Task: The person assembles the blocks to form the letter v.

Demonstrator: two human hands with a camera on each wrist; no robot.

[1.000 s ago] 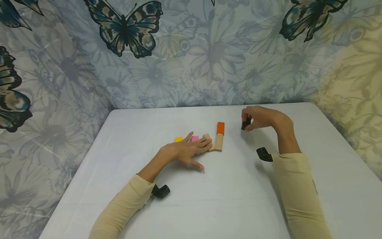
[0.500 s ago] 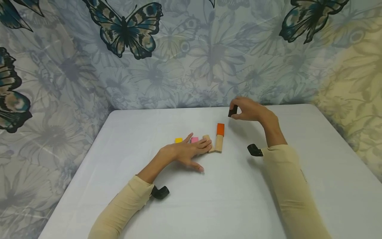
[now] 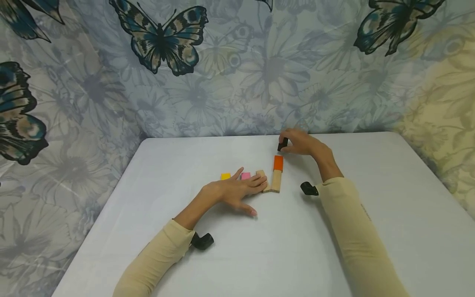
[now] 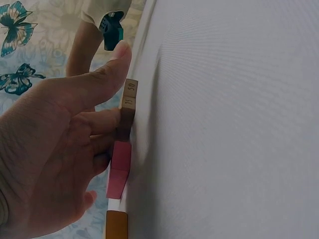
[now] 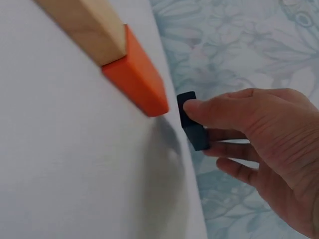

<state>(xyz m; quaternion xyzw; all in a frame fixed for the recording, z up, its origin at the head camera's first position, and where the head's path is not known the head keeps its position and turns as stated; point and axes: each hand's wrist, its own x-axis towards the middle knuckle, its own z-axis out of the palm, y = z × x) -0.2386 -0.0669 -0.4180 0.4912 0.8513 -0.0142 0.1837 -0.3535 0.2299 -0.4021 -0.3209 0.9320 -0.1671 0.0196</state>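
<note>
My right hand (image 3: 299,142) pinches a black block (image 5: 191,122) between thumb and fingers, just beyond the far end of an orange block (image 3: 278,163). That orange block lies end to end with a plain wooden block (image 3: 276,181). My left hand (image 3: 235,192) lies spread over a row of blocks, its fingertips at a second wooden block (image 3: 261,174). Under and beside it show a pink block (image 4: 119,169) and a yellow block (image 3: 225,176). In the left wrist view, numbers are printed on the wooden block ends (image 4: 129,94). The hand hides parts of the row.
A white-covered table (image 3: 289,247) carries the blocks. Behind it hangs a floral cloth (image 3: 237,82) with butterflies, right at the far edge. Each wrist wears a black camera piece, such as the right one (image 3: 309,188).
My right hand has carried the black block leftward, from the right of the orange block to just past its far end. The left hand has stayed on the row.
</note>
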